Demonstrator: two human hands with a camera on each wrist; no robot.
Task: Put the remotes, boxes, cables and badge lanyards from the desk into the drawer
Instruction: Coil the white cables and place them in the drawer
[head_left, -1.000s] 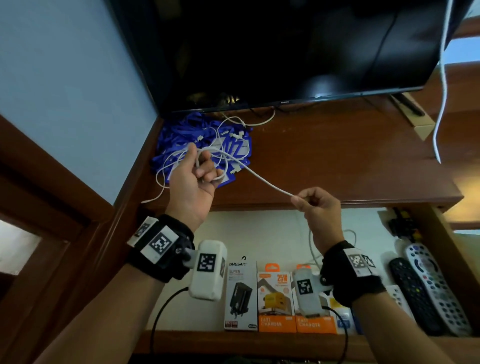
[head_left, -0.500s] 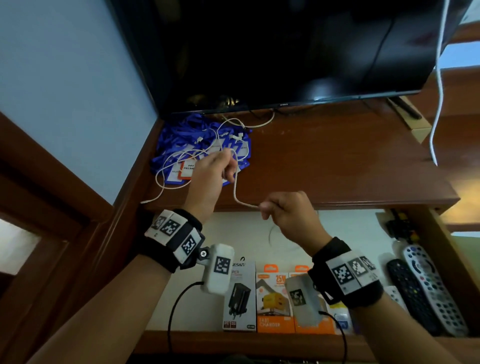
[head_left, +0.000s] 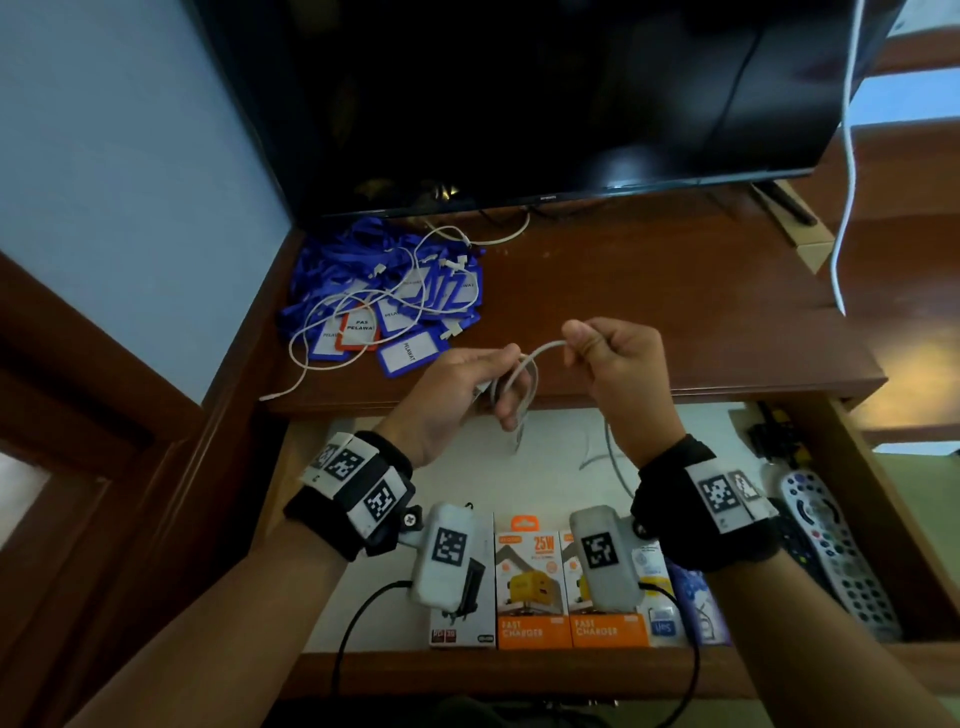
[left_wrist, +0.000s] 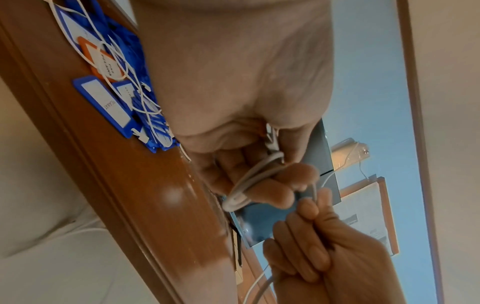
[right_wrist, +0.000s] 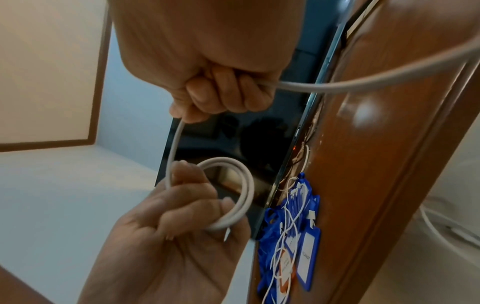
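I am gripping the coiled cable (head_left: 514, 387) in my left hand (head_left: 452, 400) above the open drawer (head_left: 519, 670) while my right hand (head_left: 618, 374) is pinching its free end, feeding loops so it stores compactly.

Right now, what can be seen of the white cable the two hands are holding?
The white cable is a thin, round, smooth cord that looks plastic-sheathed. Part of it is wound into a small coil of a few loops, which the left hand holds with its fingers through it. A short arc runs from the coil to the right hand, whose curled fingers grip it. The rest trails from that fist down toward the open drawer. It is held above the desk's front edge. Its ends are hidden.
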